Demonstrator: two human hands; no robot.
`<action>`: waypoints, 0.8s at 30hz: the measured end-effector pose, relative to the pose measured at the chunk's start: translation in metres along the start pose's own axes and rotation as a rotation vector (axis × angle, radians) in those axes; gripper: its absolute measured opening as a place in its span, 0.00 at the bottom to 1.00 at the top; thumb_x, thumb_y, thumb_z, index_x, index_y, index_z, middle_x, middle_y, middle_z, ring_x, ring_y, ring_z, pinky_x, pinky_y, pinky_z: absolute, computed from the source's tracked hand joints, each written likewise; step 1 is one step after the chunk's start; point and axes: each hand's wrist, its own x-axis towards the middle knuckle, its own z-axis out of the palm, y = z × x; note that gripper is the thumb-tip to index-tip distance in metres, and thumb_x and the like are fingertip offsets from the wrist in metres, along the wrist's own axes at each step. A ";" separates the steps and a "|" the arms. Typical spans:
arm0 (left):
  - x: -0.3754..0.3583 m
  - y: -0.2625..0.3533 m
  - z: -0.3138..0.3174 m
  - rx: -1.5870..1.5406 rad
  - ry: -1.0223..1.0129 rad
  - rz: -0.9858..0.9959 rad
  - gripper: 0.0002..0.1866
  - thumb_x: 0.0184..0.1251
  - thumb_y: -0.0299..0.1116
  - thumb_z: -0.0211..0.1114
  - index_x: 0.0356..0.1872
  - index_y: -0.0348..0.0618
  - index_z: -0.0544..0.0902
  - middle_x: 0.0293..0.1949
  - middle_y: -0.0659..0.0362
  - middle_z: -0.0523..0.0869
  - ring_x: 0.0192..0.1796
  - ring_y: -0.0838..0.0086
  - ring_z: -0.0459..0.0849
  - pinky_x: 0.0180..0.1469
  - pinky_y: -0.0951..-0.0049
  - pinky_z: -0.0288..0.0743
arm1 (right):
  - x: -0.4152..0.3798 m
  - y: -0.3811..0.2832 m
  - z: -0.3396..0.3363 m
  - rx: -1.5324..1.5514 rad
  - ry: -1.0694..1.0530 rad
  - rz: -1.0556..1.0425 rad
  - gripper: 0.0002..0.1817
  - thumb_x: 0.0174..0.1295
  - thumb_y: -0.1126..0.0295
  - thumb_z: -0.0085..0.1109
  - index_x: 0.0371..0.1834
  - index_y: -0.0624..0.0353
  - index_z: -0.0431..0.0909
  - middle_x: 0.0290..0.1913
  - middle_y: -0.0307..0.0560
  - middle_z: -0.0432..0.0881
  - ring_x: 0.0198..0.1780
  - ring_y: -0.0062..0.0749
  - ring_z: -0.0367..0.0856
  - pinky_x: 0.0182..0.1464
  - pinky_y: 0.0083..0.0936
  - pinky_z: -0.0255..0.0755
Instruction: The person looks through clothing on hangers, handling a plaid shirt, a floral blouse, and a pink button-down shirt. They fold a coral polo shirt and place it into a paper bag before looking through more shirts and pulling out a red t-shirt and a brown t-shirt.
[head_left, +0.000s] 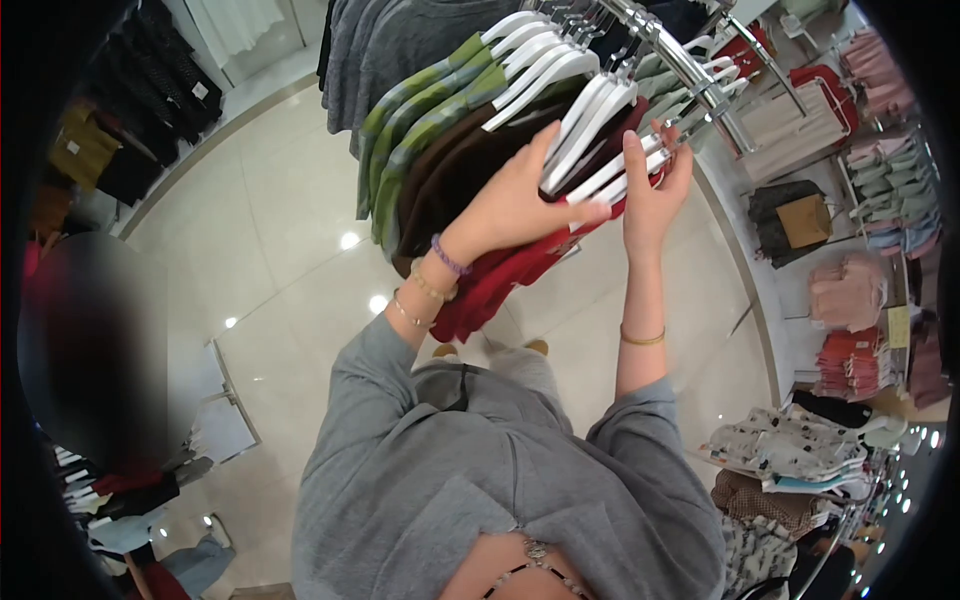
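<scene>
Garments on white hangers hang from a chrome rail (680, 62) at the upper centre. My left hand (520, 200) lies on the white hangers (590, 130), its fingers and thumb spread apart around the hangers of the dark and red garments. At the near end of the rail, my right hand (655, 190) is raised beside the last white hangers, and its fingertips partly go behind them; whether they grip one is unclear. Red garments (490, 285) hang below my left hand. Brown garments (430, 190) and green checked garments (430, 110) hang farther left, then grey ones (400, 60).
Wall shelving at the right holds folded pink garments (848, 290) and green ones. A second rack with patterned clothes (790, 440) stands at the lower right. Dark clothes (150, 90) hang at the upper left. At the lower left, part of another person's leg (195, 560) shows.
</scene>
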 end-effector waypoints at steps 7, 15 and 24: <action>-0.023 0.031 0.030 0.090 -0.027 -0.106 0.51 0.44 0.36 0.68 0.72 0.34 0.53 0.46 0.39 0.75 0.49 0.46 0.77 0.53 0.61 0.73 | 0.020 0.026 -0.036 0.329 -0.253 -0.012 0.34 0.68 0.62 0.56 0.71 0.68 0.55 0.67 0.57 0.66 0.67 0.40 0.67 0.68 0.33 0.60; -0.021 0.047 0.026 0.153 0.025 -0.272 0.39 0.49 0.36 0.70 0.66 0.46 0.67 0.52 0.45 0.80 0.52 0.52 0.81 0.55 0.64 0.73 | 0.129 0.090 -0.035 0.226 -0.434 0.158 0.20 0.67 0.68 0.52 0.60 0.66 0.72 0.49 0.48 0.80 0.46 0.27 0.81 0.47 0.23 0.77; -0.024 0.048 0.044 0.245 0.187 -0.183 0.41 0.47 0.35 0.69 0.67 0.45 0.66 0.39 0.50 0.78 0.42 0.56 0.79 0.49 0.62 0.73 | 0.198 0.144 0.065 -0.127 -1.199 -0.118 0.12 0.57 0.73 0.69 0.42 0.61 0.79 0.37 0.39 0.80 0.40 0.22 0.80 0.49 0.20 0.75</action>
